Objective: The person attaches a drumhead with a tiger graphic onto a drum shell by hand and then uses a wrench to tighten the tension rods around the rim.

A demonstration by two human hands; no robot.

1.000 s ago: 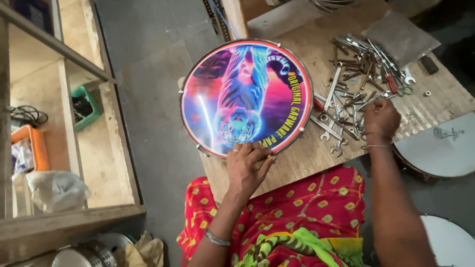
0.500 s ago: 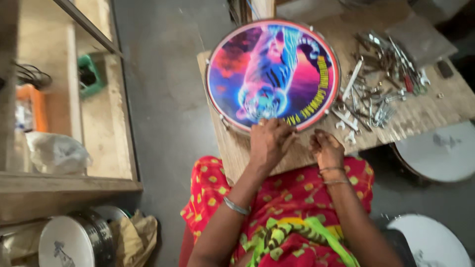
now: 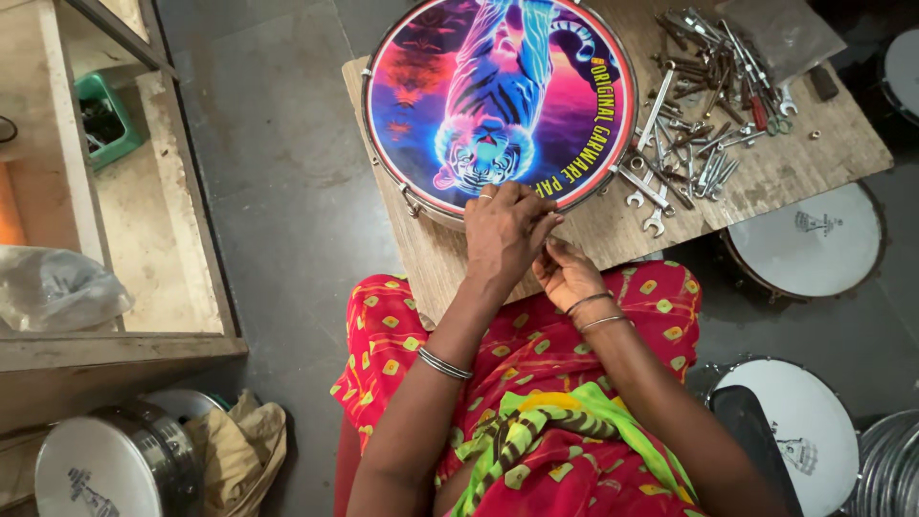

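Note:
A round drum [image 3: 498,96] with a bright tiger picture on its skin lies flat on a wooden board [image 3: 795,163] in front of my lap. My left hand [image 3: 503,230] rests on the drum's near rim with the fingers curled over the metal hoop. Just below and right of it, my right hand [image 3: 565,273] is palm-up at the board's near edge, fingertips pinched together and touching my left hand. Whatever sits between those fingertips is hidden. Both wrists carry thin metal bangles.
A heap of spanners and small metal tools [image 3: 699,105] lies on the board right of the drum. White-skinned drums [image 3: 814,239] [image 3: 814,431] stand on the floor at right, another [image 3: 96,469] at lower left. A wooden shelf unit [image 3: 115,239] with a green box [image 3: 105,115] stands left.
My right hand has left the tool heap and come back to the drum's near rim beside my left hand. My left hand's fingers went from spread to curled. The view has tilted.

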